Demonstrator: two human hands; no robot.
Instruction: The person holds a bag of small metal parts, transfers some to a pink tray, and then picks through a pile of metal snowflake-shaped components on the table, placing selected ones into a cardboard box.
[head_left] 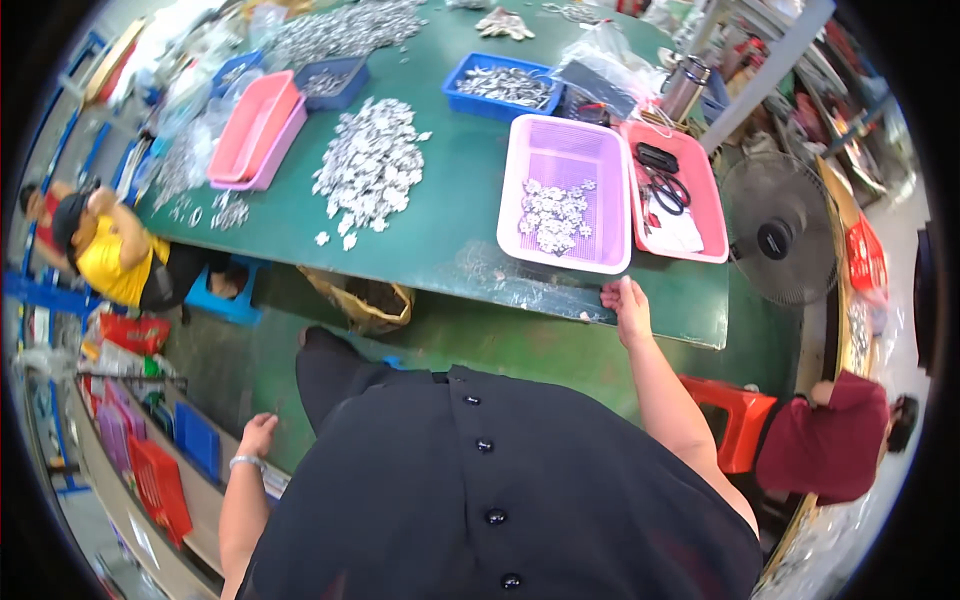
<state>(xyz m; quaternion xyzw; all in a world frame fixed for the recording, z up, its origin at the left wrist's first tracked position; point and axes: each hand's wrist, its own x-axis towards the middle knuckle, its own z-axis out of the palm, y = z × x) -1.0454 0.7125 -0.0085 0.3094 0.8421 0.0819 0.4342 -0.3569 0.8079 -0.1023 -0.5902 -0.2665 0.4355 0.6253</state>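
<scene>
My right hand is at the front edge of the green table, just below a pale pink basket. Its fingers are slightly bent and apart, and I see nothing held in them. Small silvery metal parts lie in a loose cluster inside that basket. Down at my left side, away from the table, hangs my left hand, a band around its wrist. Its fingers are loosely curled, with no thing visible in them. A pile of similar metal parts lies left of the basket on the tabletop.
A red-pink tray with scissors stands right of the basket. Blue tray and stacked pink trays are farther back. A fan and red stool stand at right. Another person in yellow sits left; one in maroon, right.
</scene>
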